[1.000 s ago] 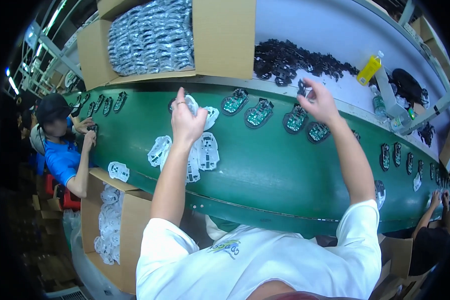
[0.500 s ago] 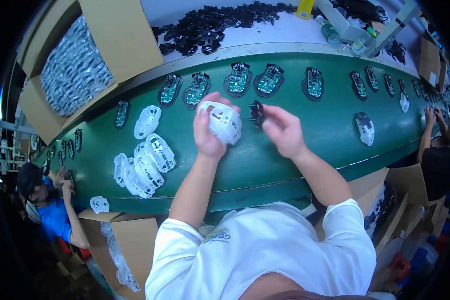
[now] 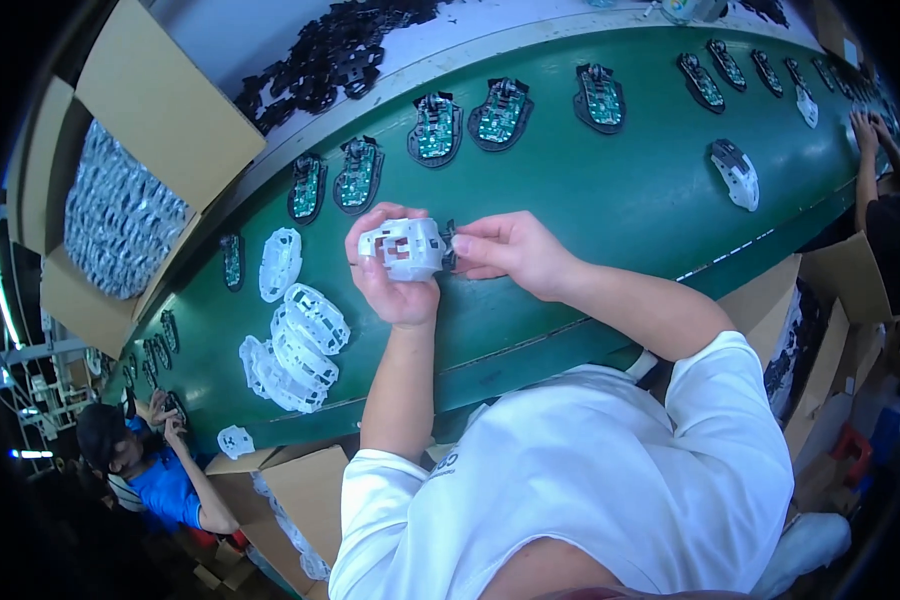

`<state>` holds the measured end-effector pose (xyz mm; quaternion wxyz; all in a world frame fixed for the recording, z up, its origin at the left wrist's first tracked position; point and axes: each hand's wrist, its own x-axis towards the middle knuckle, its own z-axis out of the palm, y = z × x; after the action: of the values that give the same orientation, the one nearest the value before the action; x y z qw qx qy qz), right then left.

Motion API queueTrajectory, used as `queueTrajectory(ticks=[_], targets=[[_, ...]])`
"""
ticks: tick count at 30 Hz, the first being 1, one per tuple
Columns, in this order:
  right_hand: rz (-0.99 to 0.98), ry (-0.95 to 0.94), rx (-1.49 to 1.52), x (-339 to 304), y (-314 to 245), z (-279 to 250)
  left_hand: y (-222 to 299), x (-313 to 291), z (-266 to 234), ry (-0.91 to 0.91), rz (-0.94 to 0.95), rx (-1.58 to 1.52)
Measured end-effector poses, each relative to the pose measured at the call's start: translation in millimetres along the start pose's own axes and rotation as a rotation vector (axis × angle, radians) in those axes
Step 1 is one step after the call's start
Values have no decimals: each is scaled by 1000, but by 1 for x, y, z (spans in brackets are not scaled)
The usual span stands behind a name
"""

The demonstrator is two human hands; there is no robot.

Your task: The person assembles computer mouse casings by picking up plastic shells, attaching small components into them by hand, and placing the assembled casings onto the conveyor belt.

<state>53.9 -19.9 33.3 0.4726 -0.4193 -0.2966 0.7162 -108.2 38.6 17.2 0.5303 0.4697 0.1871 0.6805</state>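
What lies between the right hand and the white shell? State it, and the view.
A small black part, pinched by the right hand at the right end of the white shell; the head view shows it. Whether part and shell touch is unclear.

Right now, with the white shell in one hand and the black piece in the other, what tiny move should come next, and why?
Probably a gentle push of the black piece into the white shell: the left hand holds the shell, and the right hand pinches the piece at its edge. I can't tell whether it's seated.
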Motion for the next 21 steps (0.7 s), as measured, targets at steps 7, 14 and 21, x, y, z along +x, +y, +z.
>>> queueTrajectory(ticks=[7, 14, 21], targets=[[206, -87, -25, 1, -9, -9, 3, -6, 5, -156, -165, -165], [215, -169, 67, 6, -5, -8, 11, -4, 5, -228, -233, -157], [179, -114, 63, 10, 0, -2, 16, 3, -3, -270, -238, -92]])
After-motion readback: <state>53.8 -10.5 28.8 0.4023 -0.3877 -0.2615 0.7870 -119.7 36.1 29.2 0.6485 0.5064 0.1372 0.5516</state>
